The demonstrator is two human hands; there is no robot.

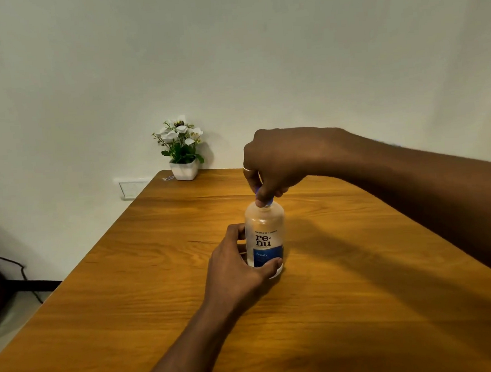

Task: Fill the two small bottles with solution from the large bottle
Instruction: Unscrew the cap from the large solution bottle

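Observation:
The large bottle [265,237] stands upright near the middle of the wooden table [351,309]. It is translucent white with a blue label band. My left hand [236,266] wraps around its lower body from the left, thumb across the front. From above, my right hand [275,166] pinches the bottle's blue cap [267,204], which the fingertips mostly hide. No small bottles are in view.
A white pot of artificial white flowers [182,149] sits at the table's far left corner against the wall. A wall socket plate [133,188] is just left of that corner. A dark cable [22,271] runs along the floor on the left.

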